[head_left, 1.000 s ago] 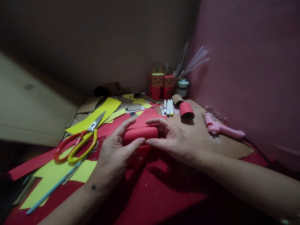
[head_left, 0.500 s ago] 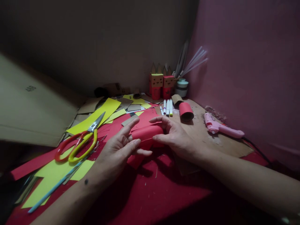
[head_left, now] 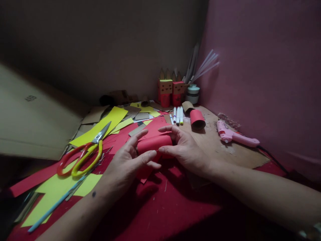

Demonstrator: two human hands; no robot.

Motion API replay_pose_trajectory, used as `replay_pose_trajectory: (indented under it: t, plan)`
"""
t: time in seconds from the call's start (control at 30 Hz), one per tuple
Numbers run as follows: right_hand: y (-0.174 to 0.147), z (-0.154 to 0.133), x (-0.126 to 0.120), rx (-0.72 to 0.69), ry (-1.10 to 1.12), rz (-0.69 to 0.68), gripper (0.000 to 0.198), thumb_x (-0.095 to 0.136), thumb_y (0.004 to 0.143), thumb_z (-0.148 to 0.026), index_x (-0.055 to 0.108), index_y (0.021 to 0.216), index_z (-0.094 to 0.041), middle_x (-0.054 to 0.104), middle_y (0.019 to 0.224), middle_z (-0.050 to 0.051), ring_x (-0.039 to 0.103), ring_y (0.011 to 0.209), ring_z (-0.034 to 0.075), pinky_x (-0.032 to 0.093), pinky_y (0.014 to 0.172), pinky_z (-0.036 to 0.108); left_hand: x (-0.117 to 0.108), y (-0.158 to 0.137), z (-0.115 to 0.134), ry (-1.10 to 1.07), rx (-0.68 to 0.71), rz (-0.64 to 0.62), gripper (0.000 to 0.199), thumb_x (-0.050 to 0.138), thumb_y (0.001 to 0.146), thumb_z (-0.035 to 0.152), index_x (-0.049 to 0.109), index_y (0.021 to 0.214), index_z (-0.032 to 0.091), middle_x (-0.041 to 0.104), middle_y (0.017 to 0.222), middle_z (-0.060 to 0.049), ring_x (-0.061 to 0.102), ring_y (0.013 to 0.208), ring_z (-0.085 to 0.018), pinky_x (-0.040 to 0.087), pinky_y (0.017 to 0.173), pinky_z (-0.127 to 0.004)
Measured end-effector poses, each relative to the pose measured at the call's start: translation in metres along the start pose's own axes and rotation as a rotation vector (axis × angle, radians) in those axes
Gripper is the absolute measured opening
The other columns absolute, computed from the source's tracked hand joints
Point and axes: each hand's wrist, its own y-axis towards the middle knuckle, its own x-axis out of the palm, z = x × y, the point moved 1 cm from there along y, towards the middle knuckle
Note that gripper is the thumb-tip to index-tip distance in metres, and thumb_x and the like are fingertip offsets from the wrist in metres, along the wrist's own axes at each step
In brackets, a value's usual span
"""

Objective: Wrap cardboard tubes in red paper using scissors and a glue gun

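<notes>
Between my two hands is a cardboard tube wrapped in red paper, lying sideways above the red tabletop. My left hand grips its left end, with the thumb across the near side. At the other end, my right hand curls its fingers over the far side and presses its thumb against the front. A loose part of the red paper hangs below the roll. Sheets of red paper lie just behind it.
Scissors and a blue pencil lie on yellow paper at left. Markers, a red-covered tube and a pink glue gun are at right. Two decorated red holders stand behind. A large cardboard box borders the left.
My left thumb has moved right along the red paper, and the tube has turned slightly between my hands. The whole view has shifted a little.
</notes>
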Motion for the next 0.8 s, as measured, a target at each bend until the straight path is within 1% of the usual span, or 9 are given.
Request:
replay_pose_trajectory:
  t: [0.07,0.13,0.3,0.37,0.47,0.57,0.63,0.7,0.8]
  plan:
    - [-0.001,0.002,0.002,-0.038,-0.01,-0.025,0.043,0.064,0.065,-0.005,0.054,0.104,-0.021,0.062,0.091,0.0,0.061,0.081,0.014,0.052,0.068,0.028,0.001,0.002,-0.002,0.029,-0.025,0.05,0.073,0.074,0.07,0.023,0.04,0.134,0.033,0.072,0.084,-0.004,0.066,0.048,-0.018,0.051,0.042,-0.023]
    - [-0.002,0.005,0.003,-0.068,-0.014,-0.045,0.041,0.063,0.066,-0.005,0.054,0.104,-0.021,0.062,0.096,0.0,0.061,0.083,0.014,0.052,0.07,0.028,0.001,0.004,-0.003,0.042,-0.021,0.088,0.074,0.075,0.069,0.022,0.04,0.133,0.031,0.069,0.068,-0.001,0.063,0.042,-0.017,0.048,0.037,-0.022]
    - [-0.003,0.006,0.004,-0.089,-0.055,-0.071,0.04,0.061,0.067,-0.003,0.056,0.103,-0.02,0.062,0.102,0.002,0.06,0.092,0.015,0.05,0.079,0.03,0.0,0.002,-0.002,0.116,0.002,0.16,0.073,0.075,0.068,0.024,0.042,0.132,0.028,0.064,0.053,0.0,0.06,0.039,-0.017,0.047,0.035,-0.023]
    - [-0.003,0.004,0.004,-0.055,0.007,-0.078,0.039,0.062,0.066,-0.002,0.057,0.101,-0.02,0.063,0.098,0.001,0.061,0.087,0.013,0.051,0.075,0.027,-0.001,0.002,-0.001,0.099,0.019,0.15,0.075,0.076,0.066,0.023,0.042,0.133,0.028,0.066,0.055,-0.001,0.059,0.038,-0.018,0.048,0.035,-0.025]
    - [-0.001,0.002,0.001,0.039,0.131,-0.071,0.041,0.062,0.064,0.001,0.056,0.1,-0.019,0.064,0.085,-0.002,0.06,0.071,0.009,0.049,0.061,0.021,-0.003,0.004,-0.001,0.018,0.041,0.106,0.079,0.076,0.065,0.019,0.04,0.135,0.027,0.068,0.061,-0.002,0.062,0.042,-0.019,0.052,0.037,-0.029]
    - [0.002,0.0,-0.004,0.125,0.182,-0.072,0.044,0.061,0.063,0.004,0.055,0.101,-0.019,0.063,0.073,-0.004,0.058,0.059,0.007,0.046,0.054,0.018,-0.006,0.005,-0.001,-0.021,0.037,0.056,0.082,0.075,0.066,0.016,0.037,0.138,0.024,0.068,0.061,-0.002,0.067,0.051,-0.023,0.056,0.047,-0.033]
    - [0.004,0.0,-0.007,0.159,0.193,-0.073,0.046,0.061,0.062,0.004,0.054,0.101,-0.019,0.063,0.071,-0.004,0.059,0.057,0.008,0.046,0.053,0.018,-0.007,0.005,0.001,-0.028,0.043,0.026,0.083,0.074,0.066,0.016,0.036,0.14,0.023,0.068,0.064,-0.001,0.07,0.06,-0.024,0.058,0.057,-0.033]
    - [0.005,-0.001,-0.01,0.165,0.201,-0.065,0.047,0.061,0.062,0.004,0.053,0.102,-0.019,0.064,0.071,-0.004,0.06,0.059,0.009,0.047,0.055,0.02,-0.008,0.004,0.002,-0.03,0.043,0.0,0.082,0.074,0.067,0.015,0.036,0.14,0.023,0.069,0.072,-0.002,0.072,0.069,-0.025,0.058,0.063,-0.032]
    - [0.004,-0.001,-0.009,0.142,0.186,-0.066,0.046,0.061,0.064,0.003,0.053,0.103,-0.019,0.064,0.073,-0.003,0.06,0.06,0.009,0.047,0.056,0.02,-0.007,0.004,0.002,-0.008,0.023,-0.022,0.078,0.074,0.068,0.015,0.039,0.137,0.029,0.07,0.09,-0.004,0.072,0.073,-0.025,0.057,0.063,-0.03]
